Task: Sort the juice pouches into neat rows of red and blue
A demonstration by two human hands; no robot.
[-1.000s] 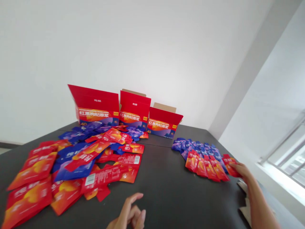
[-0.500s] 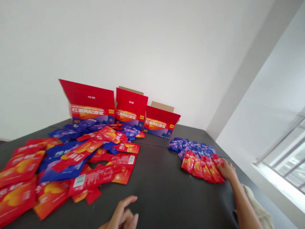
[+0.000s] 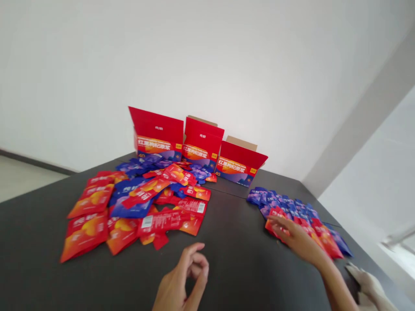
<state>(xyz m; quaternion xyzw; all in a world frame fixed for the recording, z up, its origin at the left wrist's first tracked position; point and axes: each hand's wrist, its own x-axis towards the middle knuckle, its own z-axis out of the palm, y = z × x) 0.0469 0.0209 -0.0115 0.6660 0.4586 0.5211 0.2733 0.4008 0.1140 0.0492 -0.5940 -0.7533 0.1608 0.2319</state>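
Note:
My left hand (image 3: 184, 276) hovers over the dark table at the lower middle, fingers curled and apart, holding nothing. My right hand (image 3: 292, 235) reaches over a row of red pouches (image 3: 327, 242) at the right, its fingertips over the leftmost one; whether they touch it is unclear. Rows of blue pouches (image 3: 279, 203) lie just behind the red ones. To the left spreads a loose pile of red pouches (image 3: 86, 233) and blue pouches (image 3: 129, 209).
Three open red boxes (image 3: 158, 134) (image 3: 202, 147) (image 3: 238, 166) stand behind the pile near the white wall. The dark table (image 3: 233, 268) has its far right edge by a windowsill. At the lower right is a light-coloured cloth or glove (image 3: 369, 283), unclear.
My right hand has moved from the right end of the red row to its left end. The view has turned left, and a blue pouch now shows at the row's right end.

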